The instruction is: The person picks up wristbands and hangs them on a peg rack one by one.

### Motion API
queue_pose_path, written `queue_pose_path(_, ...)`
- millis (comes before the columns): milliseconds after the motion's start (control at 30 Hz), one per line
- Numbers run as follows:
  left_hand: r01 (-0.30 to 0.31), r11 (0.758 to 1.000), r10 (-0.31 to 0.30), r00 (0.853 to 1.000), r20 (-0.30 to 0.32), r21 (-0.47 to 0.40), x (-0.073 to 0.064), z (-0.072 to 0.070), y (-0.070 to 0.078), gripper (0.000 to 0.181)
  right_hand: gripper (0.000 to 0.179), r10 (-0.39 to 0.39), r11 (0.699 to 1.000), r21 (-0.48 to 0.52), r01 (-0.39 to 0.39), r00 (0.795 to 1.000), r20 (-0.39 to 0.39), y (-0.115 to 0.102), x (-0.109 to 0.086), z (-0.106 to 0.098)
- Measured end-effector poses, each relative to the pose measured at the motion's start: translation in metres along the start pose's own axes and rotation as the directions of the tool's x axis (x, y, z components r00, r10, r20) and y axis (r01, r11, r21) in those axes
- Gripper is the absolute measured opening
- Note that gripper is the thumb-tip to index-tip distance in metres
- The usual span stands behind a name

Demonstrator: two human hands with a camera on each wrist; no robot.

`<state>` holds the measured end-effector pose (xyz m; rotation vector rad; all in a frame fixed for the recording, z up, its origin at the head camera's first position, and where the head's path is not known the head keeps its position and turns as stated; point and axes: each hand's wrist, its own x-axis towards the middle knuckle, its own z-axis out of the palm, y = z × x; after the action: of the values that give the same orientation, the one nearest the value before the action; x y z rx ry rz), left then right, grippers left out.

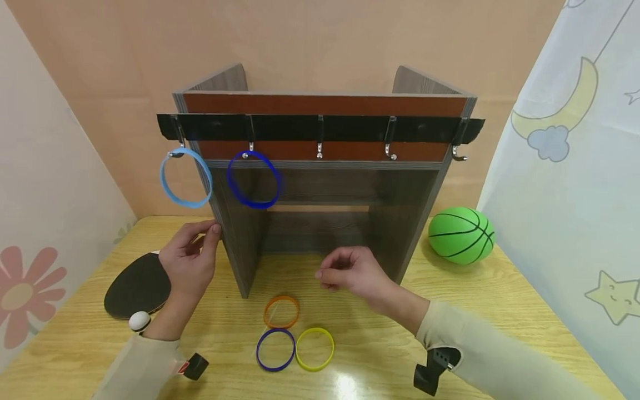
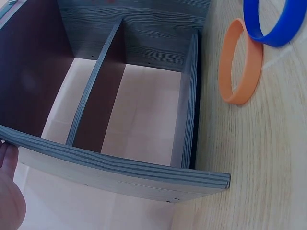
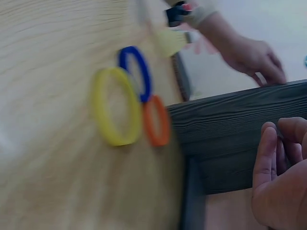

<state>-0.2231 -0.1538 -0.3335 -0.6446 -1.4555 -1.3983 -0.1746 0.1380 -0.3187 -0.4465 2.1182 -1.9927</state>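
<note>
My left hand [image 1: 192, 258] touches the outer left side of a grey wooden shelf unit [image 1: 232, 239], thumb and fingertips at its front edge. In front of the unit's opening is my right hand [image 1: 355, 272], fingers loosely curled, holding nothing. A light blue wristband [image 1: 186, 205] hangs from the leftmost hook, and a dark blue wristband [image 1: 255, 205], slightly blurred, from the second hook. On the table lie an orange wristband [image 1: 298, 314], a second dark blue wristband [image 1: 275, 370] and a yellow wristband [image 1: 315, 369], close together below the right hand.
A black strip [image 1: 285, 128] across the unit's front carries several metal hooks; the middle hook [image 1: 320, 150] and those right of it are bare. Left on the table [image 1: 380, 361] are a black table-tennis paddle [image 1: 135, 286] and a white ball [image 1: 139, 320]. A green ball [image 1: 461, 235] sits right.
</note>
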Motion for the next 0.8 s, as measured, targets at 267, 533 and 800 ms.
queue_pose_path(267, 0.020, 1.000, -0.020, 1.000, 0.003, -0.003, 0.000, 0.001, 0.004, 0.006, 0.004, 0.091, 0.994, -0.061, -0.088, 0.994, 0.053, 0.039, -0.012, 0.002)
queue_pose_path(533, 0.009, 1.000, -0.009, 1.000, 0.001, -0.008, 0.002, 0.002, 0.008, 0.006, 0.003, 0.110, 0.987, -0.126, -0.097, 0.989, 0.095, 0.066, -0.022, 0.000)
queue_pose_path(800, -0.010, 0.999, 0.010, 1.000, -0.003, -0.031, 0.002, 0.003, 0.008, 0.006, 0.010, 0.146, 0.980, -0.154, -0.128, 0.983, 0.109, 0.080, -0.026, 0.000)
